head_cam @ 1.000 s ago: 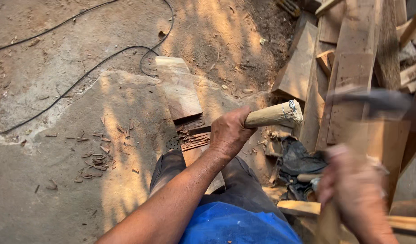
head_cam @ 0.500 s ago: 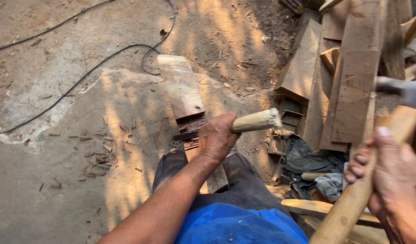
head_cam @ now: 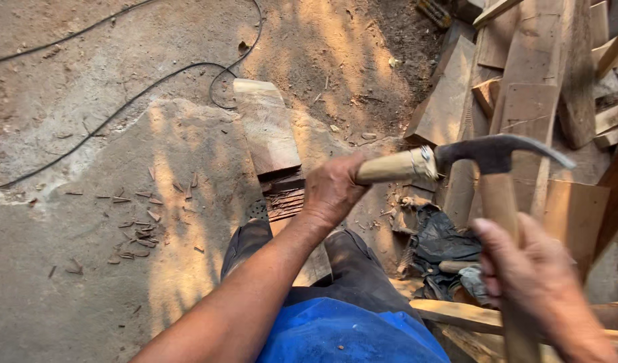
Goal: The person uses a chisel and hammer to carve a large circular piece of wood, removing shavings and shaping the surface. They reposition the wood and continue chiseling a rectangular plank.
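Gripping a pale wooden stick (head_cam: 393, 167) in the closed left hand (head_cam: 332, 190), holding it level above a plank (head_cam: 267, 131) on the ground. Clutching a hammer (head_cam: 497, 176) by its handle in the right hand (head_cam: 534, 275), its dark head touching the stick's end.

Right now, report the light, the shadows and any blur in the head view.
Head view: dappled sunlight patches the dirt ground; the left hand gripping the wooden stick looks sharp and sunlit; the right hand low in the frame is motion-blurred; the hammer head looks dark against the stacked boards.
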